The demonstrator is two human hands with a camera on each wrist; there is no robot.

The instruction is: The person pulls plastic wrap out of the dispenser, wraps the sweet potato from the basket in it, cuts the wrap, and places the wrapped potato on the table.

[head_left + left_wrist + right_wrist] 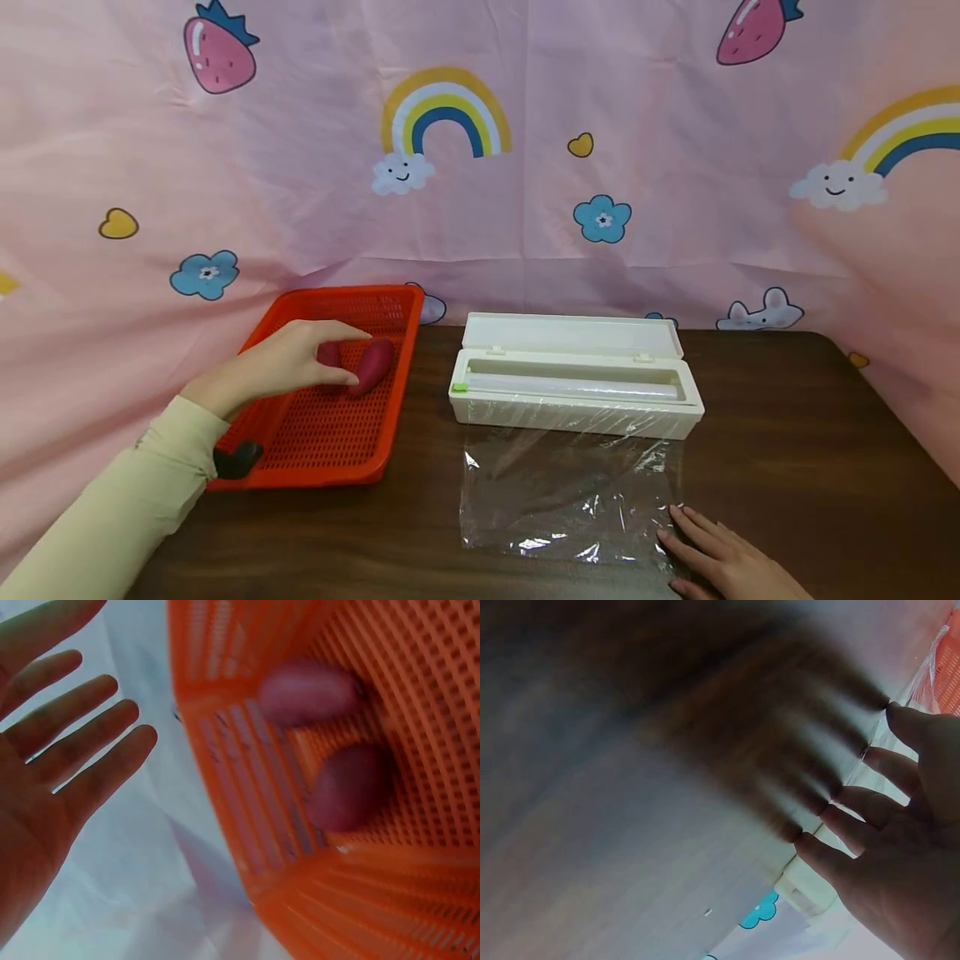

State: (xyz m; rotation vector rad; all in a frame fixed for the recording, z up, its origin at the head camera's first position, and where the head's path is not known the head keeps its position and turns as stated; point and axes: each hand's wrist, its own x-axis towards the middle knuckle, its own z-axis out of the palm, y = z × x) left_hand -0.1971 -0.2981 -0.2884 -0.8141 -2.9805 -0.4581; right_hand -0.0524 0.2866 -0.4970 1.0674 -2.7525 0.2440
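Two purple-red sweet potatoes [374, 365] lie in an orange-red plastic basket [400, 383] on the left. My left hand [281, 367] hovers over the basket, thumb and fingers spread apart near them. In the left wrist view a gap shows between those fingers and both sweet potatoes [311, 694]. My right hand [723, 560] rests its spread fingertips on the table at the near right corner of a clear sheet of cling film [555, 508]. That sheet runs out over the front of a white cling film box [577, 419], whose lid [570, 335] stands open with the roll [570, 387] inside.
Everything stands on a dark brown wooden table [795, 433]. Behind it hangs a pink cloth [315, 167] printed with rainbows and strawberries. A small green slider [460, 387] sits at the left end of the box. The basket's raised walls surround the sweet potatoes.
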